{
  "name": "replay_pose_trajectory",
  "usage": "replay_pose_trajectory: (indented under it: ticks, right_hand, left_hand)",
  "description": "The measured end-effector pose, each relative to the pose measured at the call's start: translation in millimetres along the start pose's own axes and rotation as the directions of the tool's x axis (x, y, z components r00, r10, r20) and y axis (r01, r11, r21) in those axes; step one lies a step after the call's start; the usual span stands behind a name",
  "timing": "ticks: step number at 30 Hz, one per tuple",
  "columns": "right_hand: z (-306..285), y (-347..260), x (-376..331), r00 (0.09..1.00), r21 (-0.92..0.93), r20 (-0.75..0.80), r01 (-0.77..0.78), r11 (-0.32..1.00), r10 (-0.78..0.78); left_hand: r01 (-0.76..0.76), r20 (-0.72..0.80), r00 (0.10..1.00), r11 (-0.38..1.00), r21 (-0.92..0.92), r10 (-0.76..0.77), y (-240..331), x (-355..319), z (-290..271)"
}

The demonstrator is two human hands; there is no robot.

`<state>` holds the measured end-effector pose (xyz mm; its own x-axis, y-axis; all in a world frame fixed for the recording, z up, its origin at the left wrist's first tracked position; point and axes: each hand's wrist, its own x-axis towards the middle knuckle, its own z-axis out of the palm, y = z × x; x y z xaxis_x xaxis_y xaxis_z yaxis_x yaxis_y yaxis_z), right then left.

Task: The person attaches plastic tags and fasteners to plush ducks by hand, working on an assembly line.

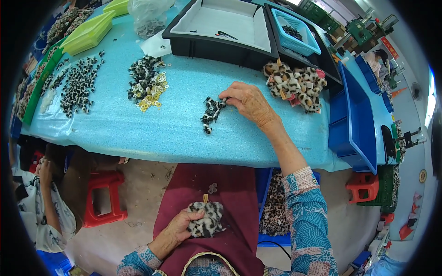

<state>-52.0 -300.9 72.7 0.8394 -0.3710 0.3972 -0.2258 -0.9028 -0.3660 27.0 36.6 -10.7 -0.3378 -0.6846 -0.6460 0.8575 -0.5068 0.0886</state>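
On my lap, over the maroon apron (232,193), my left hand (177,227) is closed on a fluffy spotted plush piece (207,221) in white and black. A small tan tab sticks up from its top edge. Over the blue-covered table, my right hand (251,103) pinches at the edge of a small heap of black-and-white pieces (212,112). Its thumb and fingertips meet on one of these small pieces. A few small clear discs (212,187) lie on the apron just above the plush.
Black-and-white parts mixed with yellowish washers (149,92) lie left of the heap, with another parts pile (80,85) farther left. Finished-looking spotted plush pieces (294,87) sit right, near a blue bin (352,119). A black tray (221,50) stands behind; a person's arm (48,193) shows left.
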Motion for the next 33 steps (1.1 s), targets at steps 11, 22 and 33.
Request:
replay_pose_trajectory:
  ticks: [11, 22, 33]
  right_hand:
    - [-27, -35, -73, 0.836, 0.551, -0.002, -0.457, 0.698, 0.549]
    - [13, -165, -178, 0.694, 0.839, 0.453, -0.543, -0.006, 0.559]
    - [30, -185, -188, 0.666, 0.679, 0.487, -0.696, 0.234, 0.566]
  left_hand:
    - [-0.079, 0.029, 0.996, 0.997, 0.019, 0.078, -5, 6, -2]
    - [-0.188, -0.076, 0.978, 0.977, 0.106, 0.196, 7, 1, 39]
    - [-0.196, -0.189, 0.936, 0.884, 0.425, 0.298, -7, -10, 38]
